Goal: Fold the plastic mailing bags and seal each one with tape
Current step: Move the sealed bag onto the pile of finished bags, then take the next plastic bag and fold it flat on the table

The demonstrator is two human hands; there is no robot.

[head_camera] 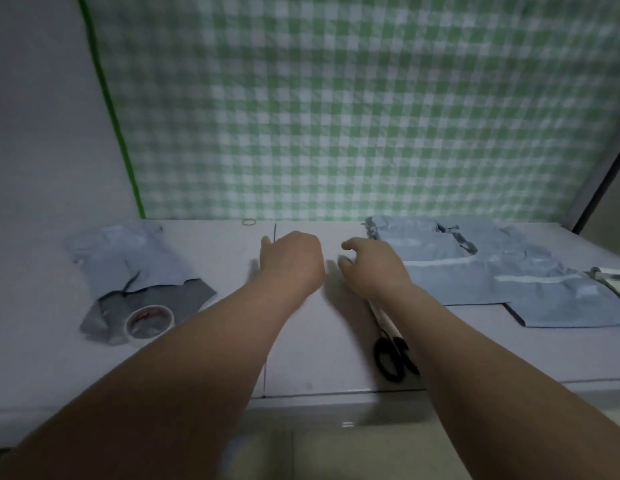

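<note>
My left hand (291,261) and my right hand (370,268) hover side by side over the middle of the white table (312,341), and neither holds anything. The right hand's fingers are loosely curled, and the left hand's fingers bend down out of sight. Flat light-blue mailing bags (440,268) lie overlapping just right of my right hand, with more bags (561,299) beyond them. A pile of folded bags (128,258) lies at the left, its dark inner side showing. A roll of clear tape (149,322) rests on that pile's near end.
Black-handled scissors (393,355) lie under my right forearm near the table's front edge. A rubber band (249,222) sits at the back by the green checked cloth (336,116). A notebook (613,278) shows at the right edge.
</note>
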